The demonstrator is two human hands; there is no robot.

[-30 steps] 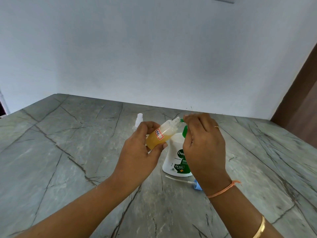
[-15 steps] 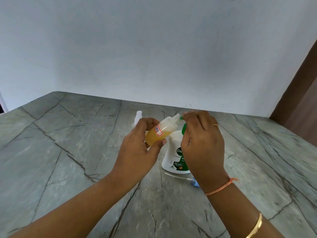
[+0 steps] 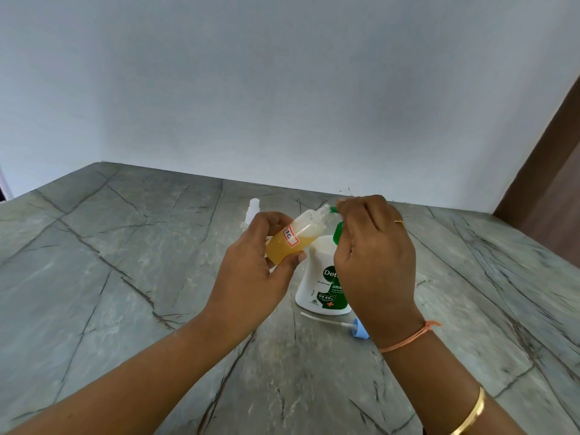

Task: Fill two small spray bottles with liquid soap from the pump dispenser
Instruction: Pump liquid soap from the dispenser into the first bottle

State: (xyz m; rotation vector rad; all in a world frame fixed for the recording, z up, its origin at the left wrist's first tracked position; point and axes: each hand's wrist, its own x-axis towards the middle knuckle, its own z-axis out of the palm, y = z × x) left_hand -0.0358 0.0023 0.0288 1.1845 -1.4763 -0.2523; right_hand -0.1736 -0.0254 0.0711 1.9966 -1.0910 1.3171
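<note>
1. Left hand (image 3: pixel 251 271) wraps the small spray bottle (image 3: pixel 293 238) between thumb and fingers, tilting it so the open neck points up and to the right, above the middle of the counter (image 3: pixel 110 277).
2. Right hand (image 3: pixel 373 255) is curled over the top of the pump dispenser (image 3: pixel 320 277), fingers bunched on the green pump head (image 3: pixel 337 229); its nozzle tip sits right at the bottle's mouth. Whether the head is pressed down I cannot tell.
3. The bottle looks roughly half full of amber soap, and its label faces the camera.
4. To do this step well, I would keep the nozzle inside the neck, press slowly and fully, and hold the bottle steady so no soap runs down the outside. Tilting it less as the level climbs should stop spills.
5. The blue spray cap (image 3: pixel 357 328) with its dip tube lies on the counter just in front of the dispenser, toward the near edge, ready to refit.
6. A second spray bottle (image 3: pixel 252 210), capped in white, stands behind the left hand, toward the far edge; how full it is cannot be judged.
7. Against half a second ago, little differs: both hands keep the same grips, the bottle's tilt matches, and the soap level seems unchanged. The view shifts only slightly.
</note>
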